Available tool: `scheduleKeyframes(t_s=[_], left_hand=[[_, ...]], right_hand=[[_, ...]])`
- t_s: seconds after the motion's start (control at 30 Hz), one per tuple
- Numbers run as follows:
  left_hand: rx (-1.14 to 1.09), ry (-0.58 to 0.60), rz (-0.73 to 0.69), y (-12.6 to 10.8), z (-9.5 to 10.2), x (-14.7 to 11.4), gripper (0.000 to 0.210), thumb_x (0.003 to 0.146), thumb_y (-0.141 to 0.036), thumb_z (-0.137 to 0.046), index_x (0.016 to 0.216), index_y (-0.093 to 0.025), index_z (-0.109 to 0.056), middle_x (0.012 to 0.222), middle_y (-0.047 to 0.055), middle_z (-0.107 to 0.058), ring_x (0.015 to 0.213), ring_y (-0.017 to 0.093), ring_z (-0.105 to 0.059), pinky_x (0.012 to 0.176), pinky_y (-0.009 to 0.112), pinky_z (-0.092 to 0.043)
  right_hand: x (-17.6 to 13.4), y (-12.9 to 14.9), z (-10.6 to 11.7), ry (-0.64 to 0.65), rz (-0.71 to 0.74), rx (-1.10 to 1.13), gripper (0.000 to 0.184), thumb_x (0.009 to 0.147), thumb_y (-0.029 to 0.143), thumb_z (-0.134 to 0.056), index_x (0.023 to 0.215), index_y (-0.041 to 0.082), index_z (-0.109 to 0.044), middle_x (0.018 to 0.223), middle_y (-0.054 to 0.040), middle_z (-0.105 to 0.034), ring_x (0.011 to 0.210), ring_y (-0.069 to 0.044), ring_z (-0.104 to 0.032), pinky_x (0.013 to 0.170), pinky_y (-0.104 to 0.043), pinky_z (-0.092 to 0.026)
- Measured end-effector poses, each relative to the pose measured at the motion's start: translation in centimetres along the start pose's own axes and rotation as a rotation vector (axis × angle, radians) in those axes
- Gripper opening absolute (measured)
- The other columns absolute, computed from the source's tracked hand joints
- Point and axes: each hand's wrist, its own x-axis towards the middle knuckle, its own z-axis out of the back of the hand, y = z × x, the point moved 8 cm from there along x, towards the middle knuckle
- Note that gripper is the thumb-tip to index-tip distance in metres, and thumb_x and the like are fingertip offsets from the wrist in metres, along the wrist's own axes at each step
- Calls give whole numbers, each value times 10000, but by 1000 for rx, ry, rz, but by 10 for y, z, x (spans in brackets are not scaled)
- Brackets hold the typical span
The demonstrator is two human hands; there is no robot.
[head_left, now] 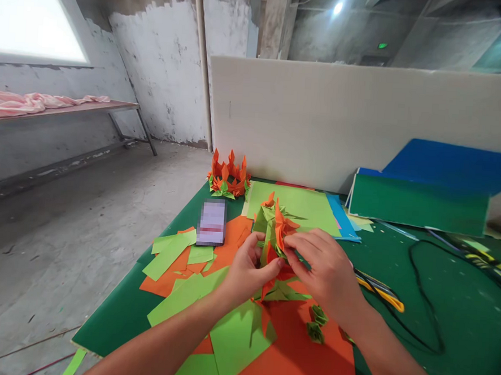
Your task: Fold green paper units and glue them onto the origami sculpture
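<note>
Both my hands are on an orange and green folded-paper piece [280,223] with pointed tips, held above the table. My left hand [249,266] pinches its lower left side between thumb and fingers. Against its right side, the fingertips of my right hand [320,265] are closed on an orange part; the exact fold there is hidden. A finished-looking orange paper crown [230,175] with green leaf shapes stands at the table's far left corner. Small green folded-paper pieces [316,324] lie below my right hand on an orange sheet [299,354].
Green and orange paper pieces [172,259] lie around a phone [211,223] on the green table [115,315]. Stacked sheets [304,205] lie behind. To the right are a yellow-handled tool [382,294], a black cable [426,300] and a green board [419,203] against a white partition [343,119].
</note>
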Motion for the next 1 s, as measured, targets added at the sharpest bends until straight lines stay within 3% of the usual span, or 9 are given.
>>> scheduleKeyframes(t_s=[0.4, 0.67, 1.0], left_hand=[[-52, -53, 27, 5, 5, 1, 485, 640, -399, -787, 970, -204, -489, 608, -59, -559, 522, 82, -512, 459, 170, -335], [-35, -71, 27, 4, 7, 0, 484, 636, -401, -789, 964, -205, -493, 589, -70, -540, 498, 72, -484, 448, 169, -323], [-35, 1, -9, 5, 2, 0, 426, 741, -416, -718, 985, -220, -429, 655, -69, -528, 518, 56, -428, 489, 180, -309]], right_hand=[[-1, -2, -1, 3, -3, 3, 107, 911, 145, -496, 952, 189, -585, 874, -60, -668, 777, -191, -547, 714, -353, -453], [0, -1, -1, 8, -14, 17, 95, 903, 132, -512, 949, 179, -580, 872, -58, -662, 786, -190, -533, 713, -340, -444], [-1, -2, -2, 2, -2, 6, 103, 909, 142, -505, 949, 192, -585, 867, -54, -670, 772, -193, -542, 716, -350, -444]])
